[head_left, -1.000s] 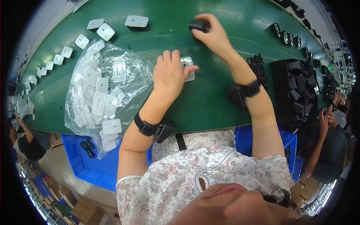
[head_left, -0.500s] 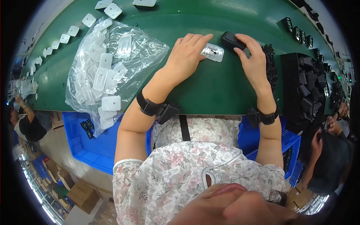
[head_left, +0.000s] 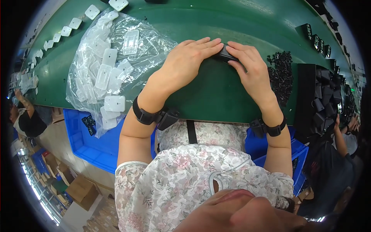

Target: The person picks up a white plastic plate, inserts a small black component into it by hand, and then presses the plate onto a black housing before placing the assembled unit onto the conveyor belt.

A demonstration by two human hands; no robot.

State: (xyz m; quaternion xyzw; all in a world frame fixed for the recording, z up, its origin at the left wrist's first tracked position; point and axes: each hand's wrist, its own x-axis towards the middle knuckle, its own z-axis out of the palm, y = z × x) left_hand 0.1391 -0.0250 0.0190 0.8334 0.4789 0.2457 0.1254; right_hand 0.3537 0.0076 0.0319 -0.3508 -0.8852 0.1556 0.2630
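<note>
In front of me, a small black plastic case (head_left: 225,55) lies between my two hands at the green table. My right hand (head_left: 249,63) grips it from the right, fingers on its far side and thumb on its near side. From the left, my left hand (head_left: 189,60) closes on the other end, fingers stretched together over it and thumb hidden. The clear cover is out of sight; whether it lies under the case or hand cannot be told. Left of my left hand lies a clear plastic bag (head_left: 154,46) with several white translucent covers (head_left: 103,77).
A pile of small black parts (head_left: 281,75) lies right of my right hand. Beyond it stands a black box (head_left: 306,87) holding black cases (head_left: 326,96). Rows of white pieces (head_left: 75,23) and black units (head_left: 317,41) line the table. Blue bins (head_left: 91,149) sit below its edge.
My right hand has brought the black case left and nearer, up to my left hand. The clear cover in my left fingers has gone out of sight.
</note>
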